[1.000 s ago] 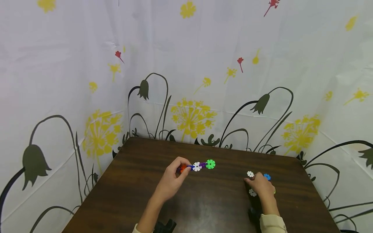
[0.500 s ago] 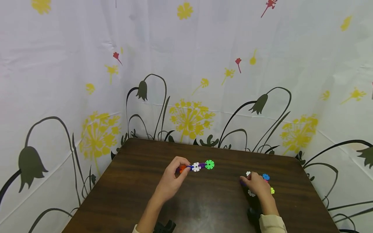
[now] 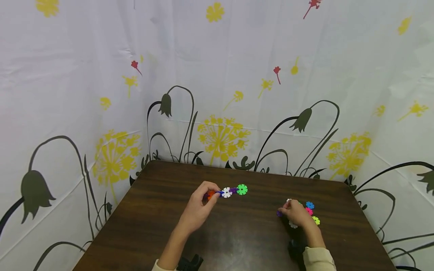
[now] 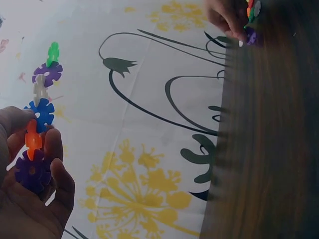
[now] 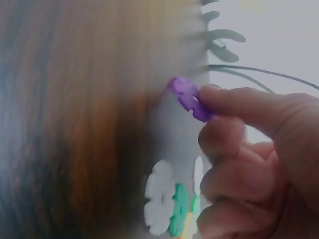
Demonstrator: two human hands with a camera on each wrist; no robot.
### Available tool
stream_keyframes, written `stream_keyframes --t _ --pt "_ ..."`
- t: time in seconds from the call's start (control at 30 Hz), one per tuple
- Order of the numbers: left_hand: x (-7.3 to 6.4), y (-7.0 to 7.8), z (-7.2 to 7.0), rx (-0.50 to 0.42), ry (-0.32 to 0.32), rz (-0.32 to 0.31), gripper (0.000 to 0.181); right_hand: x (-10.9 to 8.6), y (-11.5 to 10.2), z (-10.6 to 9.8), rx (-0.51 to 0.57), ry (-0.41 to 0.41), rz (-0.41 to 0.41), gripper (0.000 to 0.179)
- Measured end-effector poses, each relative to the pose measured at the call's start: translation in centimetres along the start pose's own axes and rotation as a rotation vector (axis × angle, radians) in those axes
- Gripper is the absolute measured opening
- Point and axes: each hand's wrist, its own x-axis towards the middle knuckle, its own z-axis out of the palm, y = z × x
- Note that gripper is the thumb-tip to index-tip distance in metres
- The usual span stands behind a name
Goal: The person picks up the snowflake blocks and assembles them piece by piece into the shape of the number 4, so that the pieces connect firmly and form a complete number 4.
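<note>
My left hand point(image 3: 198, 209) grips a chain of interlocking notched plastic discs near one end, raised over the dark table. In the left wrist view the chain runs from a purple disc point(image 4: 33, 172) in the palm through an orange disc point(image 4: 33, 139) and a blue disc point(image 4: 41, 112). Beyond the fingers come a white disc point(image 4: 40, 89), another purple disc and a green disc point(image 4: 53, 53) at the far end. Between thumb and forefinger, my right hand point(image 3: 298, 214) pinches a loose purple disc point(image 5: 187, 94), close over the other discs on the right.
Around the right hand lie a blue disc point(image 3: 310, 205), a pink disc point(image 3: 309, 211), a yellow disc point(image 3: 316, 220) and a white disc point(image 3: 293, 224). Partly hidden is a green disc point(image 5: 179, 209). Behind the wooden table point(image 3: 251, 229) hangs a flower-printed curtain point(image 3: 217, 75).
From among the loose discs, my right hand has drawn slightly left, with a purple disc now showing at its fingertips. Pink and yellow discs have come into fuller view. The left hand keeps its hold.
</note>
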Motion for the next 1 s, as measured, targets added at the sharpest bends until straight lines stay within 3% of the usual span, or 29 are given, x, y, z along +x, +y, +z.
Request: stream_keyframes --t 0.27,0.43,0.57,0.73,1.0 --pt "0.3 0.8 -0.5 -0.008 -0.008 -0.025 0.008 -0.5 -3.6 -0.3 0.444 0.022 -0.250 0.031" --pt "0.3 1.2 -0.5 -0.014 -0.011 -0.025 0.009 -2.1 -7.9 -0.4 0.591 0.046 -0.422 0.023" --pt "0.4 1.3 -0.4 -0.019 -0.020 -0.011 0.009 -3.6 -10.7 -0.6 0.634 0.025 -0.518 0.016" --pt "0.5 1.2 -0.2 -0.033 -0.029 0.033 0.010 -4.7 -12.4 -0.8 0.636 -0.009 -0.606 0.009" --pt "0.6 1.5 0.2 -0.059 -0.058 0.018 0.010 -5.8 -14.2 -1.2 0.571 0.098 -0.698 0.014"
